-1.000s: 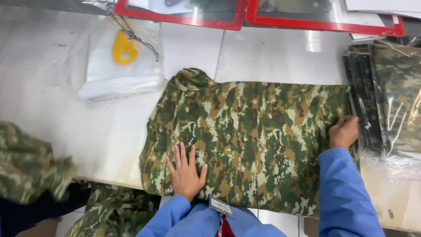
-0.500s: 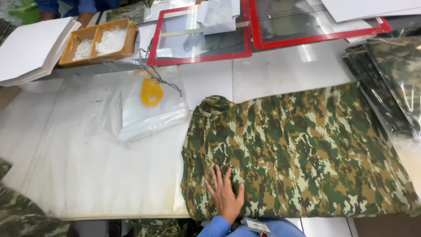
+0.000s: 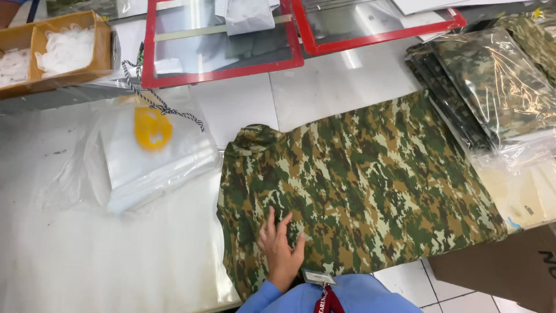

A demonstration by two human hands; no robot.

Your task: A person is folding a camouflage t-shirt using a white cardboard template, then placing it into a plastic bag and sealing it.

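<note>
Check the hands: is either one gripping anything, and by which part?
No grip. The left hand lies flat, fingers spread, on the camouflage garment near its lower left edge. The right hand is out of view.

left hand (image 3: 281, 249): flat on the camo garment (image 3: 359, 191), fingers spread, near its bottom-left edge
garment: folded, lying across the white table (image 3: 87, 261)
left of it: clear plastic bags (image 3: 150, 162) with a yellow tag
right: bagged camo stack (image 3: 492, 81)
top: red-framed trays (image 3: 220, 40), cardboard box (image 3: 55, 52)

Bagged camouflage garments (image 3: 498, 87), far right
</note>
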